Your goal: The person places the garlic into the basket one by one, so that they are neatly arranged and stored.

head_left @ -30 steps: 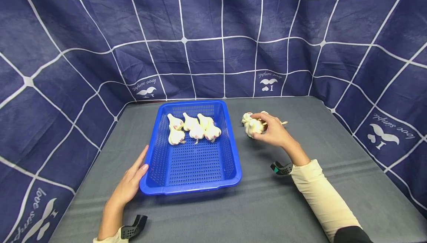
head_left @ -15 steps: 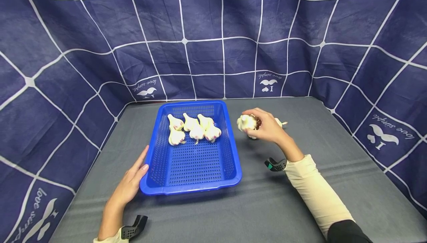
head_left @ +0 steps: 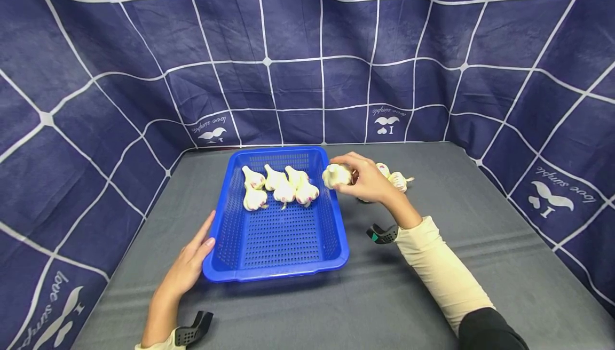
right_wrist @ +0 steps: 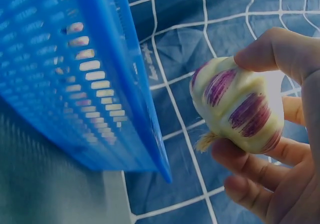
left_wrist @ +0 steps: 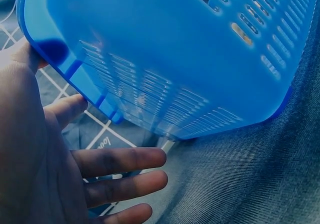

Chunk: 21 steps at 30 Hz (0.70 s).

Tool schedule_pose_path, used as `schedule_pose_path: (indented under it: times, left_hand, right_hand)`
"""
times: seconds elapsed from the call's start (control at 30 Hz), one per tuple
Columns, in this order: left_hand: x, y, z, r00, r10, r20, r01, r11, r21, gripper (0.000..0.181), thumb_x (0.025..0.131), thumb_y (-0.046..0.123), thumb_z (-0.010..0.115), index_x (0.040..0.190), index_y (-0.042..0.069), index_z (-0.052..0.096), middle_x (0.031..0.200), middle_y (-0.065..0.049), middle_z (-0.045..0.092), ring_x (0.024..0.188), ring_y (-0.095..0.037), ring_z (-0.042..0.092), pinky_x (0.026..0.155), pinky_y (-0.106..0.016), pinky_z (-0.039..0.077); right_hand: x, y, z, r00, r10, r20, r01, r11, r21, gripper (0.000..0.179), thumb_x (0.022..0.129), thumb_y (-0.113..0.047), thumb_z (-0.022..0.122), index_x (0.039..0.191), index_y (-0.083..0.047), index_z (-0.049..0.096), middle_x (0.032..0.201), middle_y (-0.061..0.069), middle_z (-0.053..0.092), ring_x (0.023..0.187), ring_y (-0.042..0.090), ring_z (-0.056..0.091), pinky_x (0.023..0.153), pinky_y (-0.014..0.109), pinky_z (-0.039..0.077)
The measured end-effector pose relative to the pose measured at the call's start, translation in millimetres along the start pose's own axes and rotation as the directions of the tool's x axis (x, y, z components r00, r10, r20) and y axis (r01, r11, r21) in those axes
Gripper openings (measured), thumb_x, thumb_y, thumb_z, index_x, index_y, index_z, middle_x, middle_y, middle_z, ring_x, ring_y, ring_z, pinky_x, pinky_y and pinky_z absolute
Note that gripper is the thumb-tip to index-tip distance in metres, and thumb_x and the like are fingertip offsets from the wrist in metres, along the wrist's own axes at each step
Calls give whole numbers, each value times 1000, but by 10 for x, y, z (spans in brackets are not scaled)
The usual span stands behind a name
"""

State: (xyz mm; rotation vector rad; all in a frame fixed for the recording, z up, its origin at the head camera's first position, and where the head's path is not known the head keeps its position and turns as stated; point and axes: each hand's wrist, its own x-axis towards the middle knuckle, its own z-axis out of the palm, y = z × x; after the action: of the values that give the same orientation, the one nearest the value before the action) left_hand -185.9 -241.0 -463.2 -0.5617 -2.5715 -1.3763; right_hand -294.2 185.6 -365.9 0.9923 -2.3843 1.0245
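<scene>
Blue gridded cloth [head_left: 298,30] behind, grey-covered desk [head_left: 384,286] underneath. Right hand [head_left: 365,179] pinches a garlic bulb [head_left: 334,176] between thumb and fingers; bulb sits just left of that hand, near the right rim of the blue basket [head_left: 278,272]. Right wrist view shows a gap between the two. Left hand [head_left: 189,259]: fingers straight and spread, thumb and index touching the basket's left side. Six bulbs [head_left: 284,192] visible in the basket, between the hands, toward its far end. Also loose bulbs [head_left: 398,181] on the desk right of the right hand, partly hidden by it, count unclear. Handling, my read: firm but light pinch, skin probably flakes; lift bulb and knuckles well clear of the rim; left hand should brace the basket against any bump.
</scene>
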Motion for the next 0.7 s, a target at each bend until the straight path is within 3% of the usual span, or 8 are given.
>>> schedule_pose_path:
  times: [0.17, 0.37, 0.47, 0.7]
  left_hand:
    - [0, -4, 4, 1000, -10, 4, 10, 1000, 1, 56, 106, 18, 42, 158, 16, 25, 158, -18, 29, 129, 14, 26, 100, -2, 21]
    - [10, -17, 18, 1000, -10, 7, 10, 1000, 1, 56, 106, 18, 42, 158, 16, 24, 158, -18, 29, 129, 14, 26, 100, -2, 20]
    - [11, -21, 15, 1000, -13, 4, 13, 1000, 0, 56, 105, 18, 42, 158, 17, 25, 158, -18, 30, 130, 12, 27, 100, -3, 20]
    - [-13, -13, 0, 999, -42, 6, 42, 999, 13, 56, 106, 20, 41, 159, 19, 24, 157, -18, 31, 135, -7, 33, 99, -3, 21]
  right_hand:
    - [102, -55, 124, 999, -5, 43, 5, 1000, -4, 49, 74, -22, 80, 120, -9, 67, 102, 2, 64, 67, 13, 54, 58, 27, 48]
    - [185, -111, 243, 994, -14, 104, 11, 1000, 24, 49, 75, -24, 80, 119, -9, 69, 95, 0, 62, 68, 22, 55, 58, 28, 46]
    - [226, -133, 287, 990, -32, 136, 28, 999, 33, 49, 75, -23, 81, 121, -9, 69, 97, 1, 64, 72, 20, 55, 60, 28, 46]
    - [326, -199, 339, 984, -58, 168, 53, 998, 32, 47, 77, -24, 79, 121, -9, 70, 98, 1, 64, 70, 15, 53, 60, 28, 46]
